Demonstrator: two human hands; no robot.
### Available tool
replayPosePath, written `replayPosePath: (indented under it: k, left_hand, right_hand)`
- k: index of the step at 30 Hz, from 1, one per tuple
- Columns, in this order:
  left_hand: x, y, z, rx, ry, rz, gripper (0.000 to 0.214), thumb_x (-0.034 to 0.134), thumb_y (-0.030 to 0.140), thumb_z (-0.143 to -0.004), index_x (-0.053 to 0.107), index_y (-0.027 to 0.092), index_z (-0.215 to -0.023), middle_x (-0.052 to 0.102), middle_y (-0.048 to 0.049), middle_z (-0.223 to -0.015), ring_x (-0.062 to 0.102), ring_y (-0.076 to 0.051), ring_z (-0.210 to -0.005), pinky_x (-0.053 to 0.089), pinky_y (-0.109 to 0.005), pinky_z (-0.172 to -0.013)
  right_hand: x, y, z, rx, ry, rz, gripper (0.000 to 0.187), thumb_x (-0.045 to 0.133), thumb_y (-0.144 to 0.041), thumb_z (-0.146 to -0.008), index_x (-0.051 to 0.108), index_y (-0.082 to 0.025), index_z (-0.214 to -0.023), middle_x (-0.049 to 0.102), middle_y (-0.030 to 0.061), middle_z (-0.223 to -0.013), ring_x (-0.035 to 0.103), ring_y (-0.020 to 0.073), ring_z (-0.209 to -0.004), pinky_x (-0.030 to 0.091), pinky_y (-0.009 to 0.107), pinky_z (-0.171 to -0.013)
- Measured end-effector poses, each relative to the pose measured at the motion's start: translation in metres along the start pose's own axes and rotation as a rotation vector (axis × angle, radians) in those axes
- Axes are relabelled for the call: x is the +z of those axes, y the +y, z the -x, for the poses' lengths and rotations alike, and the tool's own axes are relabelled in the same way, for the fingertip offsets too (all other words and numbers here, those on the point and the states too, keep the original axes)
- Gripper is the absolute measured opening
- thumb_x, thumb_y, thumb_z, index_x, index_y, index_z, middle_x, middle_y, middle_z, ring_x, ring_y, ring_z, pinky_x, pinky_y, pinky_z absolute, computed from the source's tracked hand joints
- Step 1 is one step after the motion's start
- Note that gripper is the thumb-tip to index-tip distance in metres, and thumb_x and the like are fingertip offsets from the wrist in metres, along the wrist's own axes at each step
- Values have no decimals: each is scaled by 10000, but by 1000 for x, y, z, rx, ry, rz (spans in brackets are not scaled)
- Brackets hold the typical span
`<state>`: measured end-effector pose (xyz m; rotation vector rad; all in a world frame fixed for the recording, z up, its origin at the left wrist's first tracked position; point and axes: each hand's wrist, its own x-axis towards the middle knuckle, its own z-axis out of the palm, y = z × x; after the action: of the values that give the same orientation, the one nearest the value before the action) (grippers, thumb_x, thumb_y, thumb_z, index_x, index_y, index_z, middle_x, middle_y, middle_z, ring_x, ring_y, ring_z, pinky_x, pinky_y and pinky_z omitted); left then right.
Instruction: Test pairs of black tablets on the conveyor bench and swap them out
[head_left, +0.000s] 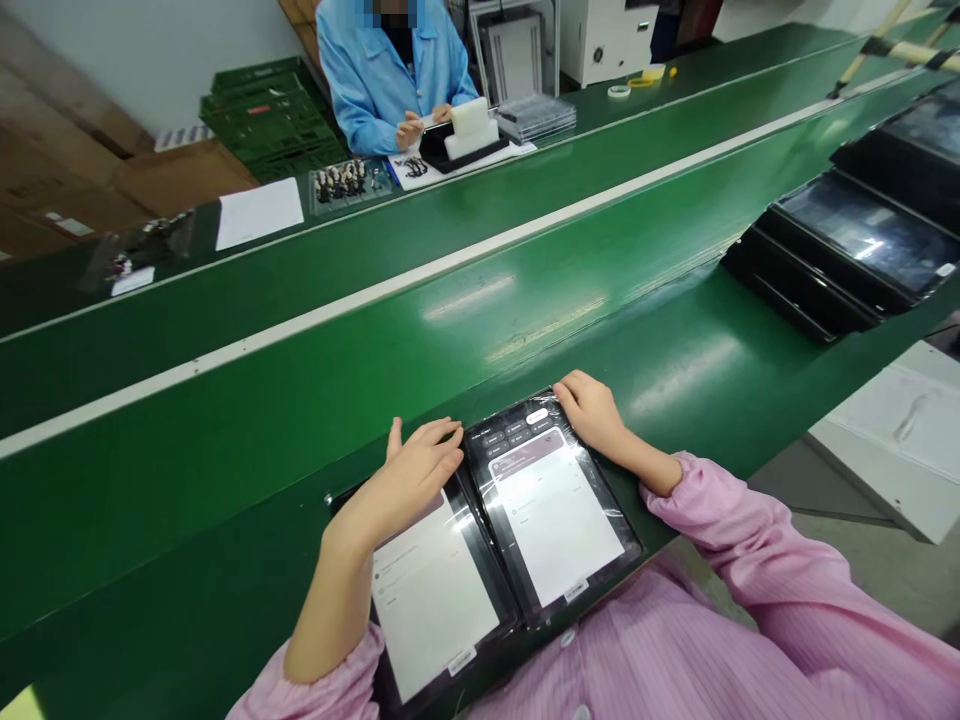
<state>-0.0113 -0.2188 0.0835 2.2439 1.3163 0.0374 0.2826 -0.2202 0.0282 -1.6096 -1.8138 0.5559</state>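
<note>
Two lit tablets lie side by side at the front edge of the green bench. The right tablet [566, 510] shows a row of dark buttons above a white panel and has a shiny film over it. The left tablet [435, 600] shows a mostly white screen, partly covered by my left forearm and hand. My left hand [420, 470] reaches across it with fingers stretched out, the fingertips at the upper left edge of the right tablet. My right hand [592, 410] is closed around that tablet's upper right corner, with its fingertips partly hidden.
A stack of dark tablet-like panels [862, 240] stands at the right. A white board [900, 440] juts out below them. Across the raised white strip [375, 295], a person in blue works beside a tray of small parts [349, 185], papers and stacked clear trays [536, 118].
</note>
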Motion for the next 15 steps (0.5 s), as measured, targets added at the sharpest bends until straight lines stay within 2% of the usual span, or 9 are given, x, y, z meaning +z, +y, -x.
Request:
replayPosePath:
  k: [4,7,10,13,15]
  left_hand:
    - [-4,-1,-2,45,-52,32,552,295,531,-985,762,236,-983,631,-106,-1335,491,-317,-1340,-25,-675,-1179]
    - [-10,2,-3,45,-130,33,607,273,575,-977,762,235,-863,624,-107,-1347,511,-330,-1323,-3,-697,-1167]
    - [-16,7,-2,26,-154,-19,669,221,600,-977,768,230,-870,576,-104,-1415,436,-341,-1389,-8,-701,-1160]
    - [-19,7,0,18,-179,-67,706,169,607,-981,770,238,-1009,502,-90,-1490,412,-337,-1408,9,-702,-1159]
    - [-18,1,0,6,-157,-95,711,170,634,-970,754,252,-1104,474,-89,-1511,428,-356,-1395,48,-712,-1156]
  right_hand:
    - [6,-8,8,-32,30,-38,381,347,-346,-1038,595,-210,-784,610,77,-866,589,219,-815,447,345,-759]
    - [5,-10,8,-55,81,-209,418,366,-443,-1029,632,-206,-810,632,83,-890,597,232,-862,459,367,-814]
    - [5,-10,3,8,80,-602,481,457,-614,-960,678,-204,-843,666,75,-910,612,237,-904,476,368,-853]
    - [9,-9,-1,173,-62,-1113,545,587,-726,-830,704,-198,-904,695,75,-955,630,233,-919,491,360,-869]
    - [11,-7,-4,228,-149,-1310,582,647,-754,-758,702,-194,-908,696,89,-1039,635,233,-942,486,368,-902]
